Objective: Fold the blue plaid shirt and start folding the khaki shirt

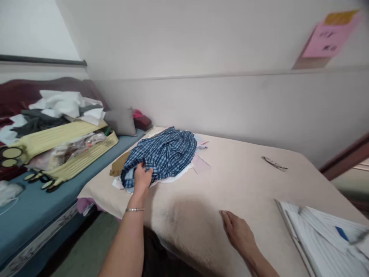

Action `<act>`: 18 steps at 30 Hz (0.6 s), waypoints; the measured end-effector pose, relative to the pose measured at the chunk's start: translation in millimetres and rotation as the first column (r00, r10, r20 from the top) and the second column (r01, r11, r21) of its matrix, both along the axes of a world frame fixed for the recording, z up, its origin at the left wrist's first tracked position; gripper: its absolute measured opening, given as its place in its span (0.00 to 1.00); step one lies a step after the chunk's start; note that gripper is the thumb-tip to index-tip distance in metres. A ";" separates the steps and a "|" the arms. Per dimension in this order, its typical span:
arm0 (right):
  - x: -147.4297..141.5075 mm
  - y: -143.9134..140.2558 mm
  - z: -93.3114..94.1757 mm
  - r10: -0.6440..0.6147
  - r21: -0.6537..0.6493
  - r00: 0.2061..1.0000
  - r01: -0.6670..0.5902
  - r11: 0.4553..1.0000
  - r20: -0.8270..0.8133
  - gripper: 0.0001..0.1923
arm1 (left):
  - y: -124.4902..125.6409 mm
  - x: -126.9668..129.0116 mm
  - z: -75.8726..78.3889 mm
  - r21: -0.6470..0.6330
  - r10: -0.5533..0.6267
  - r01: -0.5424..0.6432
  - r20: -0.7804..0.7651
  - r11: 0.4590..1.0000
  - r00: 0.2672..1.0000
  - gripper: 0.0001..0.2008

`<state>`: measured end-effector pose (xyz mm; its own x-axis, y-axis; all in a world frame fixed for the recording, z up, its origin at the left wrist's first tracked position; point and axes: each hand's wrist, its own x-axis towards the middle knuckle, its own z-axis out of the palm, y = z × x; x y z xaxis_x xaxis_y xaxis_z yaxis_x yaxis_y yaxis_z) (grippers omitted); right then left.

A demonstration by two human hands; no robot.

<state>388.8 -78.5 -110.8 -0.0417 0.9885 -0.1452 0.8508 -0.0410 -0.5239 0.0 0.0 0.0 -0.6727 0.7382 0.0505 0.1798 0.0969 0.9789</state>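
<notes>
Left hand [142, 177] first: I have it reached out to the near-left part of the worktop [245, 181], fingers curled down into the near edge of the blue plaid shirt [163, 154]. From this angle the fingertips are buried in the cloth, so it looks to me like a loose grab of a fold, though I cannot tell how much fabric is really pinched. A thin bracelet [135, 209] sits on that wrist.

That shirt lies crumpled on top of a small heap near the worktop's far-left corner, with pale and pinkish cloth pieces [200, 163] poking out beneath it on the right and a tan piece [118, 166] on the left. My right hand [238, 231] rests flat on the worktop near the front edge, fingers together and holding nothing, well apart from the heap.

I judge this as the pick-up stage: the shirt is gripped but not lifted. Next I would need to draw it toward the bare middle of the worktop without dragging the loose pieces underneath along, then bring the right hand in to spread it.

Further out, a folded white striped garment [325, 234] lies at the near-right corner, and a small dark object [273, 163], too blurred to name, lies toward the far-right edge. Beside the worktop's left edge, a bed [43, 204] carries piled clothes [57, 111].
</notes>
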 end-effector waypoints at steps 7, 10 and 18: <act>-10.1 -27.7 -4.1 -0.070 0.196 0.998 0.066 0.978 0.011 0.17 | -77.0 50.7 2.6 0.165 -0.211 0.171 0.270 0.971 0.939 0.19; -28.0 -54.0 5.3 -0.008 0.379 0.998 0.032 0.925 -0.066 0.11 | -121.0 56.7 17.4 0.213 -0.288 0.218 0.395 0.953 0.872 0.28; -104.9 -103.4 99.9 0.301 0.799 0.942 -0.066 0.598 -0.146 0.20 | -212.5 70.8 86.0 0.294 -0.499 0.413 0.346 0.862 0.794 0.31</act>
<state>283.8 -182.0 -10.9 -0.1526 0.6862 0.7112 0.6328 0.6206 -0.4630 70.8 -212.5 86.0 -0.2521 0.9673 0.0293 -0.2531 -0.0951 0.9628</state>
